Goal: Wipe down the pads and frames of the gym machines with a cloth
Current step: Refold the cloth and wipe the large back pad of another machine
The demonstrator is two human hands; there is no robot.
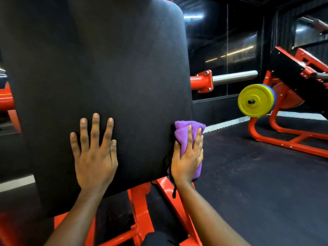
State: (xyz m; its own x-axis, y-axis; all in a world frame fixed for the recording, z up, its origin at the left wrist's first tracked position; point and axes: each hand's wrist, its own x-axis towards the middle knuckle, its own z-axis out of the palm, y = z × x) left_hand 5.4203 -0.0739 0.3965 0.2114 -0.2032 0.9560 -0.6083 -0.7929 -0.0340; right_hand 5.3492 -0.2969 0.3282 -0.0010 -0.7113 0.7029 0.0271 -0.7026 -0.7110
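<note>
Left hand (94, 153) flat, released, on matte black pad (106, 68) | right hand (188, 157) grip clutching fuzzy purple cloth (184, 134)

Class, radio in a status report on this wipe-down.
Left hand flat on black pad. Right hand pressing purple cloth to pad's right edge. Nothing obstructing.

Commercial gym, weights area. Evidence: large black upholstered machine pad (99, 68) mounted on a red-orange steel frame (140, 210). Chrome plate-loading sleeve (234, 78) sticks out from a bolted red bracket (204, 81) beside it. Second red machine (298, 96) to the right carries a yellow weight plate (255, 101) with a blue one stacked behind. Floor is dark rubber matting (257, 183). Back wall is dark mirror or glass panels (221, 41) reflecting strip lights. Matching paint across both machines indicates a fitted-out facility, not a home setup.
</note>
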